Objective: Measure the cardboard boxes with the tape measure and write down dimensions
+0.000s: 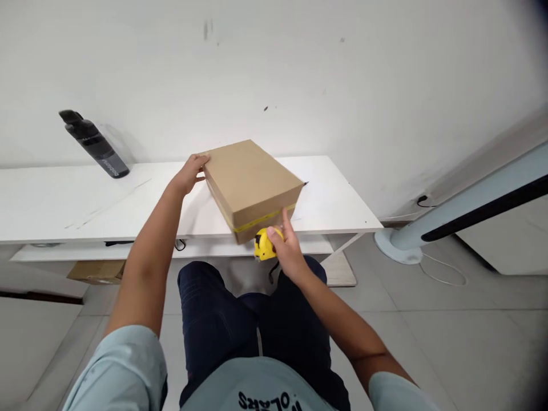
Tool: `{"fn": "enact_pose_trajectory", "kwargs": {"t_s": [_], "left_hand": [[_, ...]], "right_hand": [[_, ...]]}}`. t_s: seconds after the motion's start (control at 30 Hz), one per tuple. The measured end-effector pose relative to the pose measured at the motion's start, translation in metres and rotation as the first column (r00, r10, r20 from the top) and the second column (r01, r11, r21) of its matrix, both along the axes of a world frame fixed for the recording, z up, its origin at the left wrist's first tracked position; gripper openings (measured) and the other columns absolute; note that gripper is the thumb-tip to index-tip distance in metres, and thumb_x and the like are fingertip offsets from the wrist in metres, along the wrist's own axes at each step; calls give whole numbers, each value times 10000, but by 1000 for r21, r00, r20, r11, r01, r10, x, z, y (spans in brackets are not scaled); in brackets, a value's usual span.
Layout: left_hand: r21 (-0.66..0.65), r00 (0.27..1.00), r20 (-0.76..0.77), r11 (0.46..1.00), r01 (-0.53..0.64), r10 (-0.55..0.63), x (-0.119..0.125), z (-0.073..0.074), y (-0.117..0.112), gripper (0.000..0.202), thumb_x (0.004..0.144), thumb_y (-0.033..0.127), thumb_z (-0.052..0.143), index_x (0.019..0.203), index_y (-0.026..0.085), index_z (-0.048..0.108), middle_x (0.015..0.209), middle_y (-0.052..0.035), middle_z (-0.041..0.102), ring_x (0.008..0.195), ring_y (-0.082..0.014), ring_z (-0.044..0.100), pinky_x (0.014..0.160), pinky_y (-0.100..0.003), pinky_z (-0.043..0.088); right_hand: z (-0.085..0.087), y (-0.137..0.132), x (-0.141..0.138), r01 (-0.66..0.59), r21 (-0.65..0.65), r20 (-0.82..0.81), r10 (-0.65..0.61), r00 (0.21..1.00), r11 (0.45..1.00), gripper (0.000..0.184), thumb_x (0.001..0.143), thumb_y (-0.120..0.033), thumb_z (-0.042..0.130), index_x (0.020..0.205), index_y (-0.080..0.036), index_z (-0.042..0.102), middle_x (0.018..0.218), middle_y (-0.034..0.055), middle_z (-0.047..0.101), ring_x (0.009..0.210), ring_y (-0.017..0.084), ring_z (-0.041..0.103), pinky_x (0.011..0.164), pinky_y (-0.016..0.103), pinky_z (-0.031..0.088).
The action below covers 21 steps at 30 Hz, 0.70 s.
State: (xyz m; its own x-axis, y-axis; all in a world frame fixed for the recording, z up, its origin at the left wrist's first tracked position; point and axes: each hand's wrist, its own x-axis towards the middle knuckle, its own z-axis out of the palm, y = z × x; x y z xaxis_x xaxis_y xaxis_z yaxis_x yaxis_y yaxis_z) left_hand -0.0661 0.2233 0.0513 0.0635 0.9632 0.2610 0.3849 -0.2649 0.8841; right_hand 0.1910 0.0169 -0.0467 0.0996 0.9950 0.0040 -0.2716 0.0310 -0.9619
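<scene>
A brown cardboard box (252, 174) is tilted above the white table (162, 200), its near corner jutting past the front edge. My left hand (191, 171) grips the box at its far left corner, fingers closed around the edge. In my right hand (287, 245) is a yellow tape measure (266, 244) with a black strap hanging below. One right finger stretches up against the front face of the box. A yellow strip (261, 219) runs along the lower part of that face and the left side; it looks like the measuring blade.
A dark bottle (97, 145) stands at the left by the wall. The tip of a dark pen-like thing (305, 184) pokes out behind the box. Under the table are a shelf (214, 247) and another cardboard box (97, 272). A pale column-shaped appliance (471, 197) rises at the right.
</scene>
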Motion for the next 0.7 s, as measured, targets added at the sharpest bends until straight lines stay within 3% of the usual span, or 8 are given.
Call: {"fn": "enact_pose_trajectory", "kwargs": {"t_s": [0.17, 0.23, 0.3, 0.37, 0.47, 0.57, 0.63, 0.7], "left_hand": [[92, 968, -182, 983, -157, 172, -13, -20, -93, 567, 949, 682, 553, 1283, 226, 505, 1365, -172, 607, 1190, -293, 628, 940, -460, 552], [168, 944, -240, 967, -191, 227, -19, -25, -129, 613, 957, 664, 557, 1377, 226, 467, 1399, -173, 587, 1147, -281, 652, 879, -424, 566], [216, 917, -286, 951, -220, 277, -24, -24, -155, 624, 979, 649, 521, 1422, 216, 448, 1281, -146, 640, 1028, -256, 680, 819, -404, 562], [277, 886, -308, 923, -265, 347, -26, -14, -170, 605, 1010, 640, 455, 1436, 210, 449, 1087, -97, 674, 903, -233, 677, 776, -398, 546], [444, 857, -282, 851, -281, 431, -16, 17, -181, 589, 1021, 654, 438, 1441, 244, 478, 977, -48, 665, 828, -212, 651, 768, -395, 525], [538, 844, -404, 838, -94, 353, 13, 54, -179, 575, 980, 657, 555, 1403, 268, 562, 1121, -50, 695, 861, -212, 675, 843, -417, 526], [548, 783, -559, 830, 102, 273, 37, 71, -173, 621, 948, 657, 615, 1391, 223, 592, 1250, -95, 700, 1014, -285, 702, 940, -484, 515], [543, 739, -638, 808, 231, 217, 58, 79, -169, 614, 933, 668, 630, 1362, 229, 620, 1318, -110, 697, 1118, -336, 690, 997, -541, 497]], "right_hand": [[-4, 31, 64, 106, -11, 67, -105, 992, 994, 935, 764, -626, 784, 1562, -250, 472, 774, -29, 663, 614, 155, 580, 533, 270, 474], [3, 42, 86, 92, -5, 137, -91, 986, 996, 838, 761, -637, 777, 1471, -241, 572, 696, -54, 624, 546, 137, 537, 483, 248, 430], [18, 51, 104, 133, 72, 211, -145, 967, 989, 691, 751, -642, 785, 1298, -230, 692, 667, -59, 596, 514, 114, 497, 460, 228, 399], [42, 60, 116, 261, 211, 241, -309, 920, 942, 555, 763, -659, 770, 1102, -220, 745, 687, -43, 593, 522, 104, 490, 453, 218, 387], [86, 75, 116, 408, 445, 177, -526, 832, 797, 457, 847, -674, 687, 970, -234, 698, 752, -8, 609, 577, 118, 544, 470, 231, 422], [122, 82, 88, 306, 615, 184, -510, 841, 727, 434, 919, -681, 601, 985, -254, 646, 818, 5, 611, 648, 131, 609, 533, 259, 501], [134, 78, 60, 168, 655, 259, -428, 866, 737, 440, 952, -687, 554, 1023, -260, 636, 856, 10, 609, 693, 136, 644, 561, 266, 530], [137, 68, 35, 57, 646, 329, -345, 879, 761, 448, 970, -689, 529, 1050, -260, 632, 875, 17, 613, 729, 144, 672, 574, 266, 544]]}}
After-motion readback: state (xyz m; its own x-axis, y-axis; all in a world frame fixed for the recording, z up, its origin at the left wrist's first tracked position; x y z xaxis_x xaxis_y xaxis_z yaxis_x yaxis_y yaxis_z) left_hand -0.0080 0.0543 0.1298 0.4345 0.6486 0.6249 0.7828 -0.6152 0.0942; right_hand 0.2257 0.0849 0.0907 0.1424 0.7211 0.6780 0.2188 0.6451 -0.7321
